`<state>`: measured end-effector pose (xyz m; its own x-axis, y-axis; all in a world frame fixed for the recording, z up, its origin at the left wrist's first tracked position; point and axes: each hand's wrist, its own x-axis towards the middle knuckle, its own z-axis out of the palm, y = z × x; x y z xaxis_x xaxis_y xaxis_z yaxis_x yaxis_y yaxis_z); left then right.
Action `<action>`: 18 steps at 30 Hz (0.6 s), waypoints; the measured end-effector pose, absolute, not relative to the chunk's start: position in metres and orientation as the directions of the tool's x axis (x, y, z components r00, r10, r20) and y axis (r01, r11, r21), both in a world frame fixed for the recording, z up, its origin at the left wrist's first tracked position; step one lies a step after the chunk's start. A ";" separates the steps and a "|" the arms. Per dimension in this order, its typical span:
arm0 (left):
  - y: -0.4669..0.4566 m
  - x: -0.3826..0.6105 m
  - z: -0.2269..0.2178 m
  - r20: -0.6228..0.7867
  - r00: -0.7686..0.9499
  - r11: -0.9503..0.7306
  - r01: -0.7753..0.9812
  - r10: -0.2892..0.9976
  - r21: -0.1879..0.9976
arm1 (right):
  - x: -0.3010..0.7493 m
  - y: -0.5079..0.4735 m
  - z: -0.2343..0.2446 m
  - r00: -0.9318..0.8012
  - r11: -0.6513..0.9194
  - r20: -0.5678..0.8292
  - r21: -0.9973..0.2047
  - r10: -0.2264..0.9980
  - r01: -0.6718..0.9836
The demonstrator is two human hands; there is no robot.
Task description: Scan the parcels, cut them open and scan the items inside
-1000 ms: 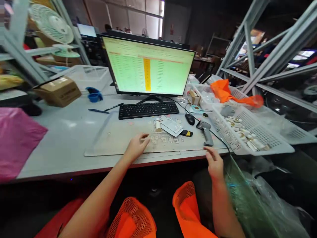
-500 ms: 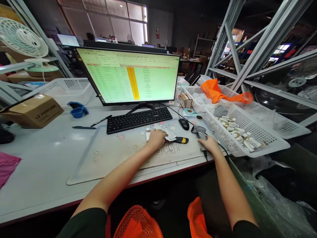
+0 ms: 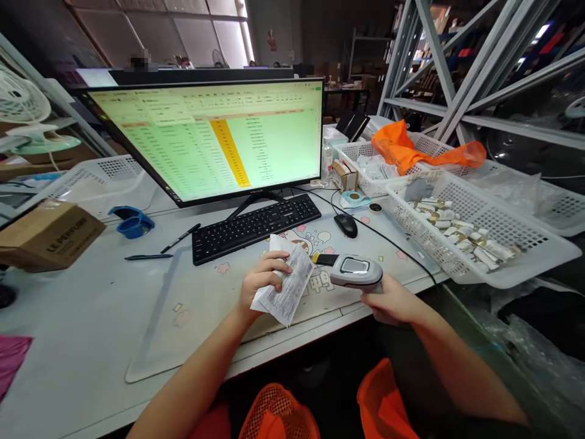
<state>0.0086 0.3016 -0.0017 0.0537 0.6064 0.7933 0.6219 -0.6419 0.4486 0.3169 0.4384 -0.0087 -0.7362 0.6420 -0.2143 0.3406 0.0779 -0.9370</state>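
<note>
Tilted above the desk mat (image 3: pixel 205 323), a white printed paper (image 3: pixel 291 283) is gripped by my left hand (image 3: pixel 267 277), its fingers over the front. I cannot tell whether it is a loose sheet or a packet. My right hand (image 3: pixel 388 299) is closed round the handle of a grey barcode scanner (image 3: pixel 356 271), whose head points left toward the paper. Between the two, a black and yellow utility knife (image 3: pixel 325 259) lies on the mat, partly covered by the scanner. Close behind are the black keyboard (image 3: pixel 256 225) and the mouse (image 3: pixel 346 225).
A large monitor (image 3: pixel 205 140) stands behind the keyboard. To the right, a white basket (image 3: pixel 516 268) holds several small bottles (image 3: pixel 457 231); another basket behind carries orange mesh cloth (image 3: pixel 402 146). On the left are a cardboard box (image 3: pixel 55 235), a blue container (image 3: pixel 132 222) and pens (image 3: pixel 148 256).
My left hand has lifted the paper off the mat and tilted it up. My right hand has raised the scanner from the desk and turned its head toward the paper. The view has shifted slightly.
</note>
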 end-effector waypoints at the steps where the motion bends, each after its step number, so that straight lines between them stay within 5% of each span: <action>1: 0.301 0.009 -0.001 0.800 0.054 -0.650 0.617 0.598 0.444 | 0.315 0.435 -0.010 -0.736 0.084 -0.219 -0.933 0.640 0.350; 7: 0.301 0.013 -0.001 0.815 0.054 -0.672 0.598 0.578 0.437 | 0.326 0.464 -0.027 -0.612 0.009 -0.227 -0.934 0.758 0.358; 12: 0.303 0.020 -0.017 0.778 -0.163 -0.568 0.595 0.607 0.568 | 0.354 0.552 -0.051 -0.414 0.126 -0.129 -0.835 0.901 0.535; 15: 0.302 0.026 -0.026 0.753 -0.331 -0.549 0.528 0.569 0.648 | 0.362 0.565 -0.059 -0.230 0.249 0.115 -0.645 0.966 0.723; 18: 0.302 0.034 -0.029 0.652 -0.521 -0.501 0.419 0.550 0.757 | 0.337 0.510 -0.060 -0.280 0.496 0.424 -0.582 0.861 0.644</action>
<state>0.0344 0.3020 -0.0290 -0.5212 0.5503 0.6523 0.4193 -0.5006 0.7573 0.3368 0.5102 -0.0602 -0.2802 0.8612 0.4241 0.6441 0.4963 -0.5821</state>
